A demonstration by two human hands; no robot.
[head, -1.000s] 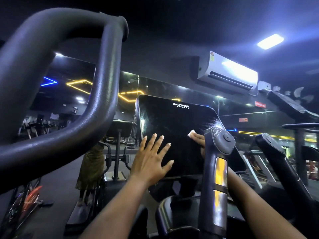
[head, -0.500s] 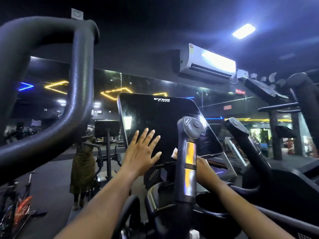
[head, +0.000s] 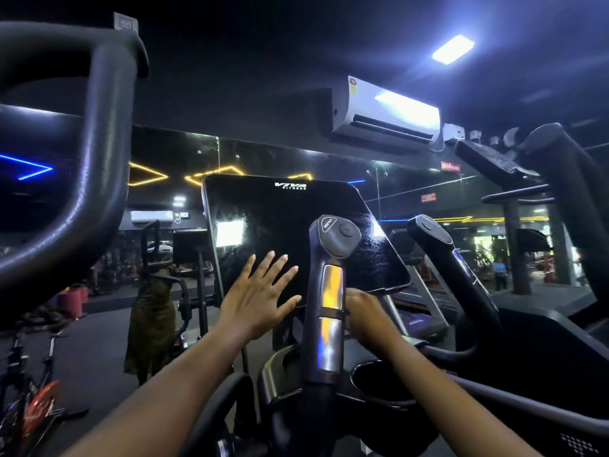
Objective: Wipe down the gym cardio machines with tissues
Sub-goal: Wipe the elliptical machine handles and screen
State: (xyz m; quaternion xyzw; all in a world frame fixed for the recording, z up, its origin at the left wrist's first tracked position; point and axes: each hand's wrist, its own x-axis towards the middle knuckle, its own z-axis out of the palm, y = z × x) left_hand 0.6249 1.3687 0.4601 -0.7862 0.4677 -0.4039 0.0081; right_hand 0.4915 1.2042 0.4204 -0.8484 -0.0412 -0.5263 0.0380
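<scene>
Two hands: low on the console screen (head: 280, 219).
Handle (head: 329, 291): upright, nearest, hides the right fingers.
Right hand (head: 364, 311): at the lower right corner; grip and tissue cannot be told.
Left hand (head: 260, 298): fingers spread flat on the glass.
Glass left to wipe: likely above both hands.

The upright grey handlebar grip with shiny metal plates (head: 329, 291) hides the fingers of the right hand (head: 369, 315), so whether they hold a tissue cannot be told. It also covers part of the glossy black console screen (head: 280, 222). The thick black curved handlebar (head: 99, 166) runs off the left edge.
</scene>
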